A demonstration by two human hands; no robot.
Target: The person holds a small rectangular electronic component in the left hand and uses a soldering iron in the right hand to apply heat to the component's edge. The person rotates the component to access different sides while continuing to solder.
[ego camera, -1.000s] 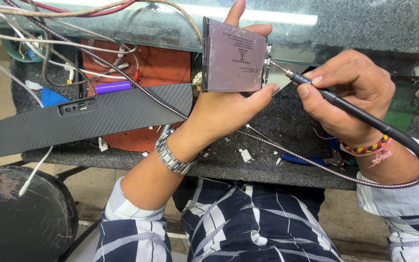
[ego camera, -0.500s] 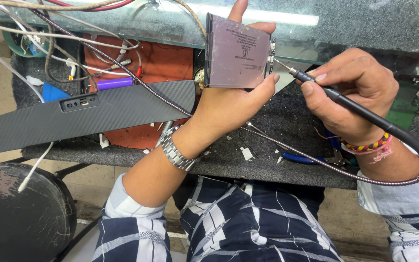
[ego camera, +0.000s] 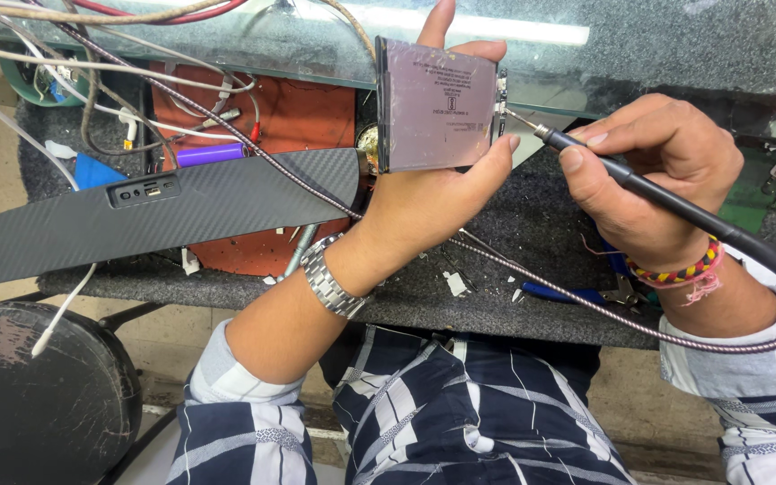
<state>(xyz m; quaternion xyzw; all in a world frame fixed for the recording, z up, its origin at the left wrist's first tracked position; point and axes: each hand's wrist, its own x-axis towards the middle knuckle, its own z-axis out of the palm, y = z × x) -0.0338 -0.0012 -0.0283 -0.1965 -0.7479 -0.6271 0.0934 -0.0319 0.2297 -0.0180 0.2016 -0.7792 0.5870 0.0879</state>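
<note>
My left hand (ego camera: 433,202) holds a flat grey-purple rectangular battery pack (ego camera: 433,106) upright, thumb on its right edge and fingers behind it. A steel watch sits on that wrist. My right hand (ego camera: 653,175) grips a black soldering iron (ego camera: 617,171) like a pen. Its metal tip touches the small contact strip on the pack's right edge. The iron's thick black cable loops away to the right over my forearm.
A long black carbon-pattern speaker housing (ego camera: 163,211) lies across the grey bench mat. Behind it sit an orange mat (ego camera: 303,112), a purple cell (ego camera: 211,154) and tangled wires (ego camera: 127,72). A braided cable (ego camera: 586,305) crosses the bench. A round black stool (ego camera: 33,400) stands lower left.
Both hands and the battery pack have shifted very slightly; the iron's tip stays at the pack's right edge.
</note>
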